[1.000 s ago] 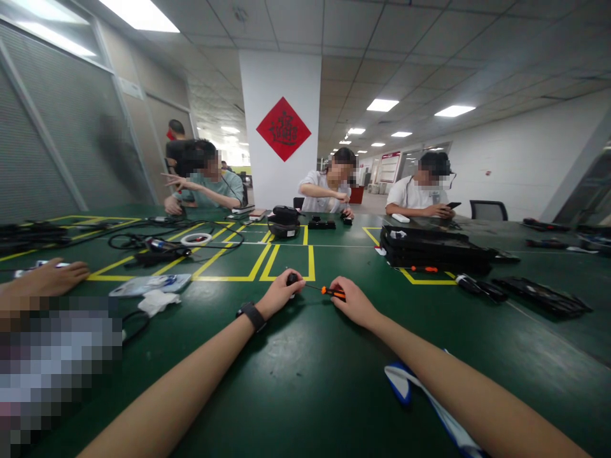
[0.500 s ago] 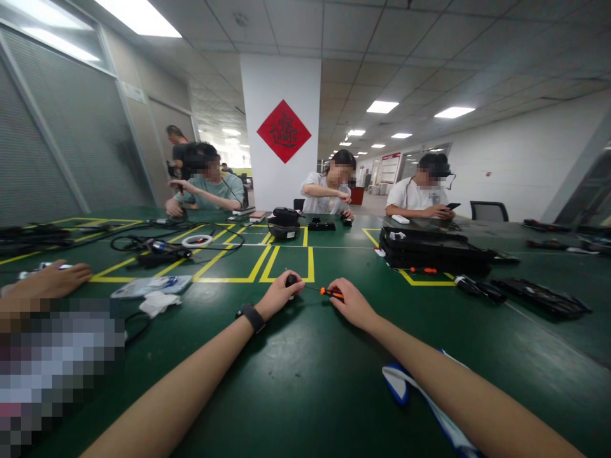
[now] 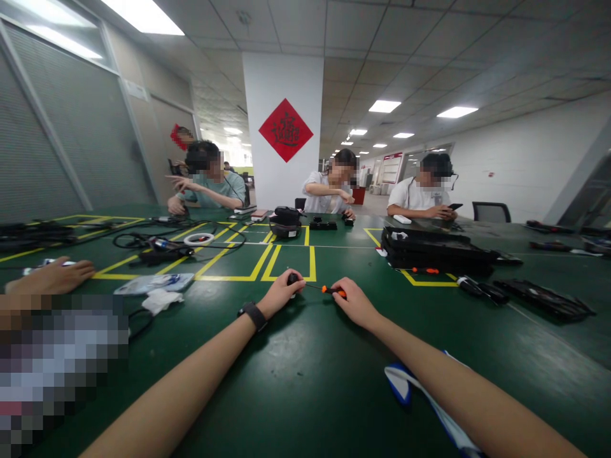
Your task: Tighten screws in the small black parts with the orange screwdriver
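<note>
My left hand point(image 3: 282, 294) is closed around a small black part point(image 3: 292, 278), mostly hidden by the fingers; its kind I cannot make out. My right hand point(image 3: 356, 303) grips the orange-and-black handle of a screwdriver point(image 3: 327, 290). The thin metal shaft points left, its tip at the black part in my left hand. Both hands are low over the green table point(image 3: 305, 369), just in front of a yellow taped rectangle. A dark watch point(image 3: 252, 316) is on my left wrist.
Right of centre lie stacked black trays point(image 3: 436, 248) and another orange screwdriver point(image 3: 426, 271). A blue-edged white cloth or strap point(image 3: 398, 385) lies beneath my right forearm. On the left are a crumpled tissue point(image 3: 162, 301), cables point(image 3: 131, 240) and a co-worker's hand point(image 3: 60, 277). Several people sit opposite.
My hands hold nearly the same pose, with the screwdriver still against the small black part; its handle looks slightly turned. The view shifts a little. Across the table, a co-worker's raised hand moves.
</note>
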Demonstrator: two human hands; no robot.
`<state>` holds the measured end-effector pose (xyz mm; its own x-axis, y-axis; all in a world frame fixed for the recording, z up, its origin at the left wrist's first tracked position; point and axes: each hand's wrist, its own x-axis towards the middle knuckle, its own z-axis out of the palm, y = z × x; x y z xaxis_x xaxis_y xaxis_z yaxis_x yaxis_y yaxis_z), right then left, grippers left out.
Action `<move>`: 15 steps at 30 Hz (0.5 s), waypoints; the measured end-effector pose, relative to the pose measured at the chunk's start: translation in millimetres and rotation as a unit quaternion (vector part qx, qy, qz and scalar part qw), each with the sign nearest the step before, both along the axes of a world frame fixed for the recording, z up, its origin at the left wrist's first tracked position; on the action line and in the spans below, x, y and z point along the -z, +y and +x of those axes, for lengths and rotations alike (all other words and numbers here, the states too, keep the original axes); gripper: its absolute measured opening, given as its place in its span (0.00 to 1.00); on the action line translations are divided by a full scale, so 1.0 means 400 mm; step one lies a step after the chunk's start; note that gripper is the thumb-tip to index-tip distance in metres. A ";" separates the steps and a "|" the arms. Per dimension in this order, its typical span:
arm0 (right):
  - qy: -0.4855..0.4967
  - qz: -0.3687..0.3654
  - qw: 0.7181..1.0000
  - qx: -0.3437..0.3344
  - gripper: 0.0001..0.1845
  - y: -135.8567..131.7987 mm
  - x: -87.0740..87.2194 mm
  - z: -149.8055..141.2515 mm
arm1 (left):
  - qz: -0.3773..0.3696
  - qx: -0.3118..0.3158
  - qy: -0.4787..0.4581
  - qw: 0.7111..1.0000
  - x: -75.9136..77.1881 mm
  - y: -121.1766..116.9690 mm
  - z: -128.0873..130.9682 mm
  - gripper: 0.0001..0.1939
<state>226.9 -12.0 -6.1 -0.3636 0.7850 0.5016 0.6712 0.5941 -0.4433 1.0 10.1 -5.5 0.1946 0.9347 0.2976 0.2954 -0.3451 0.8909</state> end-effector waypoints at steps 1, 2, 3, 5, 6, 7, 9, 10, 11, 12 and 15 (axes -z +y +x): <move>0.005 0.000 1.000 -0.003 0.06 -0.002 -0.002 0.000 | 0.004 -0.001 -0.001 1.000 0.000 0.000 0.000 0.15; 0.009 -0.003 1.000 -0.006 0.06 -0.005 -0.004 0.001 | 0.007 -0.001 -0.002 1.000 0.000 0.000 0.000 0.15; 0.011 -0.008 1.000 -0.010 0.07 -0.007 -0.005 0.001 | 0.009 -0.001 -0.002 1.000 0.000 -0.001 0.000 0.15; 0.010 -0.022 1.000 -0.017 0.08 -0.011 -0.007 -0.001 | 0.009 0.003 -0.002 1.000 -0.001 -0.002 0.000 0.15; 0.007 -0.026 0.999 -0.021 0.08 -0.013 -0.007 -0.002 | 0.008 0.005 -0.002 1.000 -0.001 -0.003 0.000 0.15; 0.005 -0.027 0.999 -0.023 0.09 -0.014 -0.007 -0.004 | 0.008 0.007 -0.001 1.000 -0.001 -0.003 0.000 0.15; 0.000 -0.021 1.000 -0.021 0.10 -0.016 -0.005 -0.008 | 0.009 0.009 0.001 1.000 -0.001 -0.003 0.000 0.15; -0.002 -0.016 1.000 -0.016 0.10 -0.015 -0.004 -0.010 | 0.011 0.008 0.003 1.000 0.000 -0.002 0.000 0.14; -0.005 -0.012 1.000 -0.012 0.10 -0.014 -0.003 -0.011 | 0.013 0.008 0.004 1.000 0.000 -0.001 0.001 0.14; -0.009 -0.008 1.000 -0.008 0.11 -0.013 -0.001 -0.012 | 0.017 0.009 0.006 1.000 0.002 0.001 0.001 0.13; -0.022 0.002 1.000 -0.006 0.10 -0.010 0.000 -0.010 | 0.026 0.012 0.010 1.000 0.005 0.005 0.001 0.12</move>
<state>223.0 -16.0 -6.2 -0.3949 0.7787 0.4875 0.6828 0.6038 -0.4114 1.3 12.2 -7.4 0.2229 0.9129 0.3419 0.3045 -0.3984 0.8652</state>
